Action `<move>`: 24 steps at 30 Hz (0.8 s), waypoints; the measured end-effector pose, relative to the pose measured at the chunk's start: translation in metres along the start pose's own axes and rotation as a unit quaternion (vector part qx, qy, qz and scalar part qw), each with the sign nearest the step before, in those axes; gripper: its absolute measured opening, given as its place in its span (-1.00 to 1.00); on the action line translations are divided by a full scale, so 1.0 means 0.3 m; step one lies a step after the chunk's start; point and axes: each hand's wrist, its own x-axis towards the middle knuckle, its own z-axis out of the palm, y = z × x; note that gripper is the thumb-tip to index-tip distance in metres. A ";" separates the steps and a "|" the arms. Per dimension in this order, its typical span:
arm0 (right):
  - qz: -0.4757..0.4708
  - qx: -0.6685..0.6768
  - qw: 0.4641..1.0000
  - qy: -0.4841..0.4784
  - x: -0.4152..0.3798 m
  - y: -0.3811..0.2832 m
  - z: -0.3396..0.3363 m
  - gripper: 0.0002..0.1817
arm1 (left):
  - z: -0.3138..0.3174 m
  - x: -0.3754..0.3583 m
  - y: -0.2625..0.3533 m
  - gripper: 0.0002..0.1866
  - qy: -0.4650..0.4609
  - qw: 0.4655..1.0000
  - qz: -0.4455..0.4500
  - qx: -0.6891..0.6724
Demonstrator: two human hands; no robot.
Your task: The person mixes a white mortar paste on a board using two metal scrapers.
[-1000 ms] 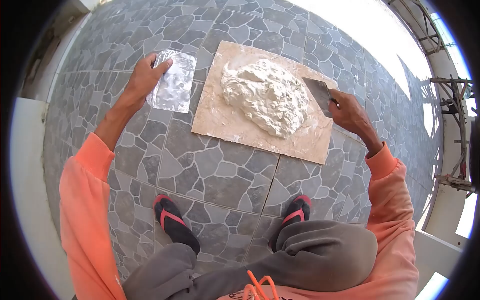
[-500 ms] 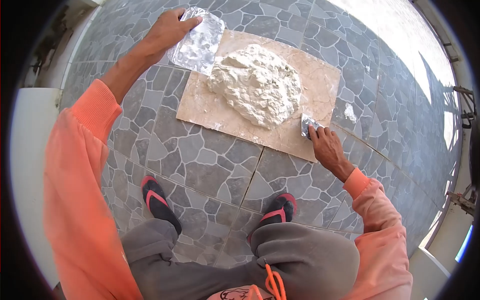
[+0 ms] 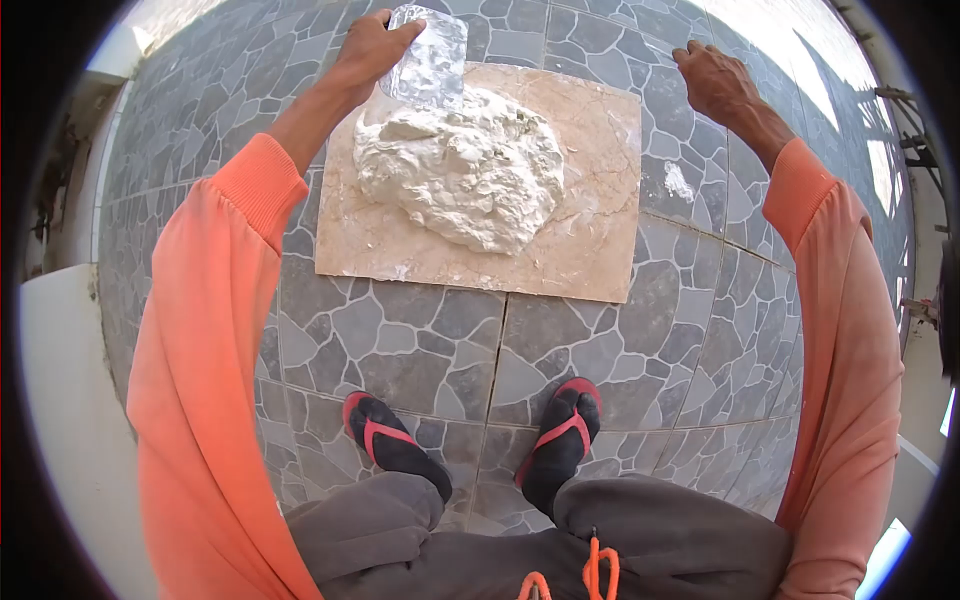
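My left hand is closed on the upper left edge of a thin, shiny metal plate, thumb across its face. The plate's lower edge overlaps the top of a lumpy mound of white paste. The paste sits on a beige, marble-look slab on the floor. Past the slab's upper right corner, my right hand is raised with its fingers curled together. What those fingers hold, if anything, is hidden, and I cannot tell what it is.
Grey stone-pattern tiles cover the floor around the slab. A white smear marks the tiles right of it. My feet, in dark socks and red flip-flops, stand near the slab's front edge. A pale wall runs along the left.
My right hand has moved from the slab's lower right corner up and away to the far right; the small metal scraper it held no longer shows. My left hand and plate moved slightly up and right.
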 end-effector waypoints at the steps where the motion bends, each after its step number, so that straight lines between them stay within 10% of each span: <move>1: 0.052 -0.018 0.996 -0.063 0.057 0.088 0.009 -0.73 | 0.023 -0.006 -0.021 -0.58 0.020 1.000 -0.003 -0.003; 7: 0.091 -0.028 0.994 -0.058 -0.073 0.236 0.048 -0.59 | 0.009 -0.052 0.013 -0.48 0.024 0.996 0.065 0.053; 13: -0.119 0.090 0.989 0.024 -0.423 -0.246 0.118 -0.49 | -0.247 -0.184 0.011 -0.43 0.050 0.980 0.129 0.141; 24: -0.167 0.155 0.972 0.059 -0.489 -0.501 0.158 -0.48 | -0.340 -0.407 -0.116 -0.64 0.008 0.998 -0.037 0.044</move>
